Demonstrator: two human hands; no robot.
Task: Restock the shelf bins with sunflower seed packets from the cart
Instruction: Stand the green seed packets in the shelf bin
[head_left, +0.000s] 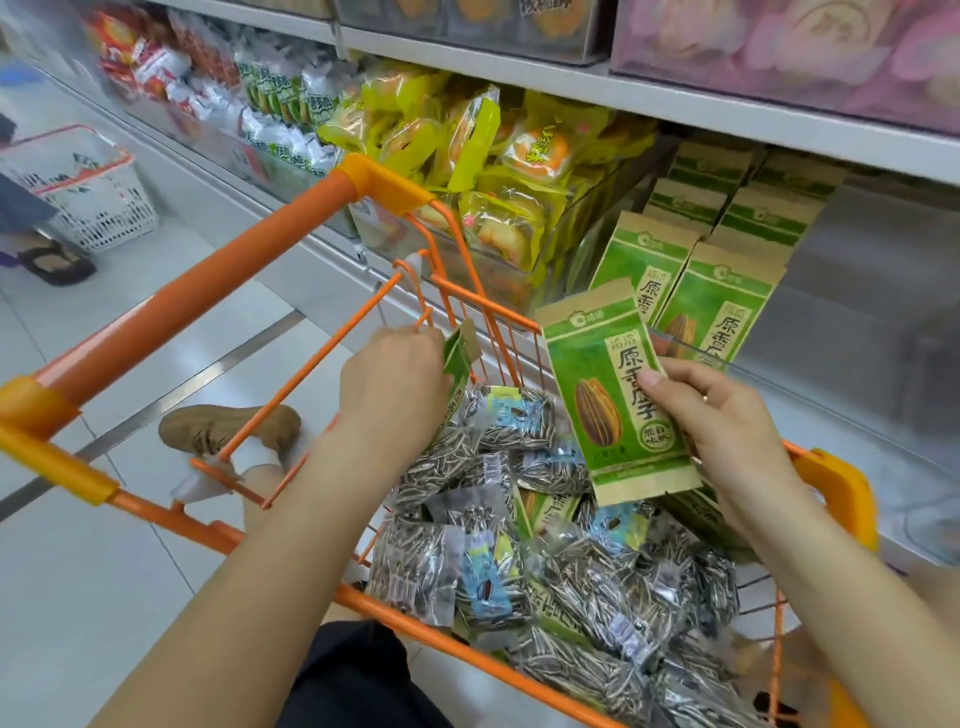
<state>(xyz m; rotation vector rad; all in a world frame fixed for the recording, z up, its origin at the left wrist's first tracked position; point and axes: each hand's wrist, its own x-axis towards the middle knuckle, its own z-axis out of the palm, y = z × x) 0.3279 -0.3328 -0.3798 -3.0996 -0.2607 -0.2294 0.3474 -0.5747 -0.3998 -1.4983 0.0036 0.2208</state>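
**Sunflower seed packets: one in each hand over the cart**

Sunflower seed packet (608, 395), green and kraft-brown, upright, front facing the camera. Right hand (727, 421) pinches it at its right edge, thumb on the front, fingers curled behind. Packet sits above the cart's far right corner, just in front of the shelf bin (691, 343).

Left hand (395, 384) curled round a second green packet (460, 356), seen edge-on, near the cart's far rim. How much of that packet the hand covers: cannot tell.

Orange cart (218, 280) holds a heap of clear seed bags (571, 561) with a few green packets mixed in, filling the basket to its near edge.

Shelf bin holds matching green packets (722, 306) standing in rows, front ones behind a clear lip. Yellow snack packs (467, 156) in the bin to its left. A white basket (98, 192) stands on the floor, far left.
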